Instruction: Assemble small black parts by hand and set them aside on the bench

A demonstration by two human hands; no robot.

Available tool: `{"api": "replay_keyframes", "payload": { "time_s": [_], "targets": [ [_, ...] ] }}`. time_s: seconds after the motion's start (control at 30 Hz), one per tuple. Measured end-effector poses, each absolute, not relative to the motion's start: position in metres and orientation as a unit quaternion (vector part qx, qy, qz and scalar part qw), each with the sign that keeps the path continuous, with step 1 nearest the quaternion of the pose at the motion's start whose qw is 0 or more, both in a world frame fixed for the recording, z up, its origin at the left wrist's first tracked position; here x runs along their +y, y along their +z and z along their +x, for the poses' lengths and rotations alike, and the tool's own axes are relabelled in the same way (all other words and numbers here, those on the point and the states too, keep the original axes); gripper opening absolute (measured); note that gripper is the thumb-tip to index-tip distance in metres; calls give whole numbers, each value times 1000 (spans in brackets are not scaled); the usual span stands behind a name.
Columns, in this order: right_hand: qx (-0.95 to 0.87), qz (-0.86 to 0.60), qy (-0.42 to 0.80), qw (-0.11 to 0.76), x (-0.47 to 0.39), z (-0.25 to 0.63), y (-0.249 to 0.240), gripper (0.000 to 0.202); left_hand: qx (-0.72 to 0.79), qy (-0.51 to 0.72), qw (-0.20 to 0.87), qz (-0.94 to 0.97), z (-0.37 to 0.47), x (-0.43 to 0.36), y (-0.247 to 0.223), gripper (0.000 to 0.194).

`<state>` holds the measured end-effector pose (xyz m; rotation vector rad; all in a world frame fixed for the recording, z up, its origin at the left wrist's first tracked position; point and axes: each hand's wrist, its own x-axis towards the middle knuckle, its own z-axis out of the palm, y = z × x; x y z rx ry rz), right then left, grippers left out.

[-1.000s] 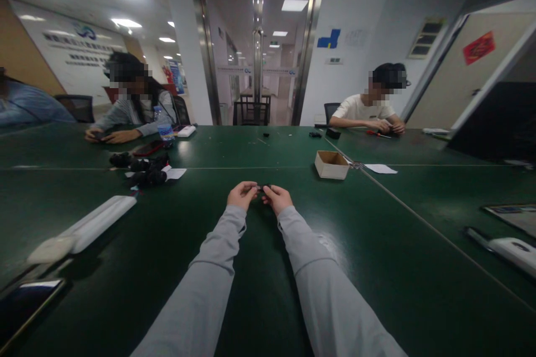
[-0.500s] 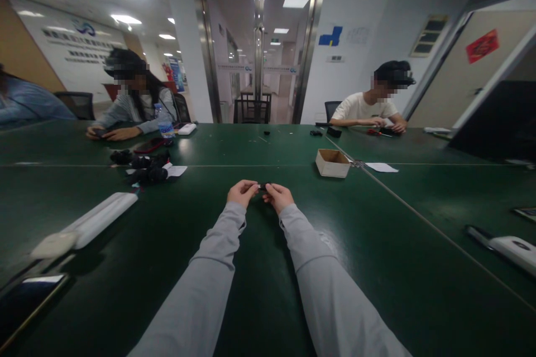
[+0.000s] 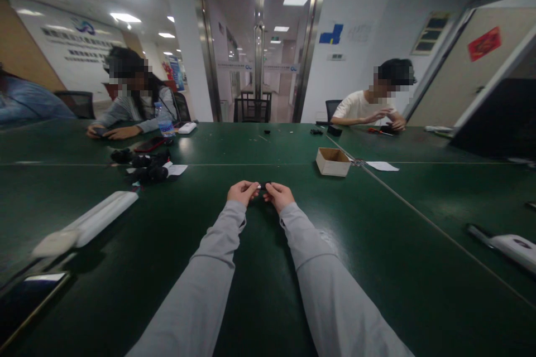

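Observation:
Above the middle of the green table point(image 3: 259, 268), a small black object point(image 3: 263, 186) with a silvery end spans the space between my two hands. My left hand point(image 3: 242, 193) is closed, its thumb and fingertips pinching the silvery end. The black end is pinched by my right hand point(image 3: 280, 196), with the lower fingers curled beneath. Both sleeves are light grey. Too small and dark to name, the object is partly covered by my fingertips.
An open cardboard box point(image 3: 333, 163) stands right of my hands, beside white paper point(image 3: 382, 166). To the left lie black cable bundles point(image 3: 153, 170), a long white device point(image 3: 106, 215) and a phone point(image 3: 31, 304). A water bottle point(image 3: 164, 121) and co-workers point(image 3: 134, 97) are across the table.
Both my hands stay almost in place, with slightly more of the silvery end showing between them. The co-worker at the right has raised one hand.

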<state>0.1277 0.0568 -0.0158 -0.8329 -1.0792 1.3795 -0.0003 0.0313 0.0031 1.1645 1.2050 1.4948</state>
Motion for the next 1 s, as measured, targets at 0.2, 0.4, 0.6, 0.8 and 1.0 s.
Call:
{"api": "replay_keyframes", "payload": {
  "time_s": [0.2, 0.4, 0.6, 0.8, 1.0],
  "targets": [
    [-455, -345, 592, 569, 55, 128, -14, 32, 504, 581, 444, 461, -3, 34, 4, 42],
    [-469, -351, 582, 564, 53, 128, -12, 31, 517, 568, 443, 462, -4, 34, 4, 41],
    [-472, -360, 580, 557, 53, 128, -12, 32, 535, 561, 429, 464, -3, 33, 5, 40],
    [-471, -354, 584, 559, 54, 128, -13, 33, 548, 547, 418, 475, -4, 32, 6, 40],
    [-462, -349, 586, 566, 54, 127, -14, 33, 571, 529, 382, 500, -4, 35, 2, 39]
  ]
}}
